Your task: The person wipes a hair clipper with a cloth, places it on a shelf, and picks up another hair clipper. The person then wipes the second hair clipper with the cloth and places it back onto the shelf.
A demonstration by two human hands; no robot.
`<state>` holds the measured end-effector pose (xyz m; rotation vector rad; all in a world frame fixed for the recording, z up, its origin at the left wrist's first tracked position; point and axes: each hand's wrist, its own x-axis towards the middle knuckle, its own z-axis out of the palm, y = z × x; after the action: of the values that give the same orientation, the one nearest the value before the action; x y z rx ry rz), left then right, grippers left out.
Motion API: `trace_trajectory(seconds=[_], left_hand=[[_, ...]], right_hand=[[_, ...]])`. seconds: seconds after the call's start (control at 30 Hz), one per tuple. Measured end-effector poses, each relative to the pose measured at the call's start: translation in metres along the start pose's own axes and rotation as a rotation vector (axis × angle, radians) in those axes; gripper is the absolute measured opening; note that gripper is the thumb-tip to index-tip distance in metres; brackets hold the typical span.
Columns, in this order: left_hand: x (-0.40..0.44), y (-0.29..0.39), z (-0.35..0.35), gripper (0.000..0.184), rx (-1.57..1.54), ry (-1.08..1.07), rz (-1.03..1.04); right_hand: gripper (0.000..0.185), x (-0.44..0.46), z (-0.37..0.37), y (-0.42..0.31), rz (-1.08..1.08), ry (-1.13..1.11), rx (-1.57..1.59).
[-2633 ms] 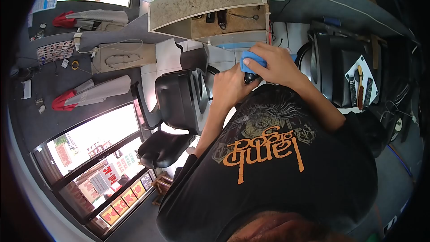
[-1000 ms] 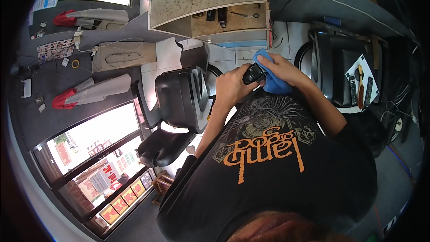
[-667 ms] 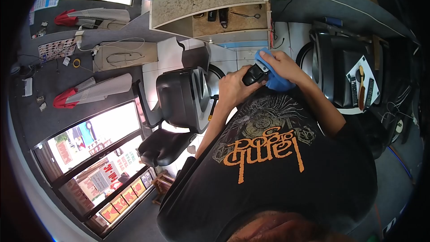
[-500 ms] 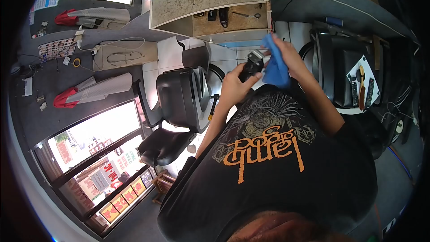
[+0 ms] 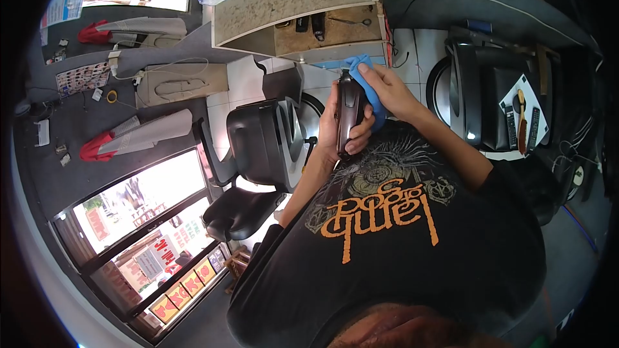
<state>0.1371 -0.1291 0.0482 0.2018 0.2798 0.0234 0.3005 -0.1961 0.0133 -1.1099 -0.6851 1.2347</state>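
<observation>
Beyond the hands a cabinet (image 5: 284, 9) with an open shelf is seen, with a black chair (image 5: 255, 135) placed to the left and a second chair (image 5: 485, 109) to the right, while a black T-shirt (image 5: 451, 270) with orange lettering is worn below. Just above the shirt in view, a dark hair clipper (image 5: 350, 113) is gripped by the left hand (image 5: 330, 119), its body wrapped by the fingers, and against its upper end a blue cloth (image 5: 359, 63) is held bunched by the right hand (image 5: 391, 90).

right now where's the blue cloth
In the head view, the blue cloth is in the right hand, beside the top of the clipper the left hand holds.
</observation>
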Motion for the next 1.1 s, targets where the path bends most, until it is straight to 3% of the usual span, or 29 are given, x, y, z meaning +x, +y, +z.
trace_trajectory(seconds=[0.13,0.27,0.37,0.47,0.5,0.6,0.73,0.93,1.03,1.1], left_hand=[[-0.001,-0.003,0.01,0.089,0.086,0.113,0.003],[0.003,-0.008,-0.004,0.087,-0.06,-0.058,-0.001],[0.004,-0.007,-0.01,0.086,-0.238,-0.212,0.001],[0.002,0.0,-0.007,0.086,-0.277,-0.315,0.017],[0.003,-0.001,-0.008,0.086,-0.317,-0.34,0.03],[0.006,-0.004,-0.007,0.086,-0.296,-0.3,0.023],[0.006,-0.004,0.004,0.089,-0.154,-0.111,0.027],[0.003,-0.003,0.0,0.085,-0.203,-0.192,-0.042],[0.009,-0.009,-0.005,0.081,-0.336,-0.352,-0.011],[0.01,-0.007,-0.007,0.077,-0.369,-0.453,0.015]], right_hand=[[0.045,0.0,-0.01,-0.01,-0.102,0.087,-0.401],[0.05,-0.003,-0.015,-0.016,-0.194,0.137,-0.763],[0.052,0.006,-0.007,-0.012,-0.25,0.3,-0.045],[0.056,0.006,-0.011,-0.028,-0.149,0.18,0.324],[0.054,0.003,-0.008,-0.03,-0.119,0.167,0.275],[0.05,0.0,0.004,-0.004,-0.33,0.038,-0.21],[0.032,-0.006,0.005,-0.002,-0.218,0.133,-0.322],[0.025,-0.004,-0.007,0.005,-0.609,0.217,-0.691],[0.028,-0.003,-0.013,0.008,-0.617,0.179,-0.647],[0.032,0.001,0.001,-0.001,-0.434,0.194,-0.086]])
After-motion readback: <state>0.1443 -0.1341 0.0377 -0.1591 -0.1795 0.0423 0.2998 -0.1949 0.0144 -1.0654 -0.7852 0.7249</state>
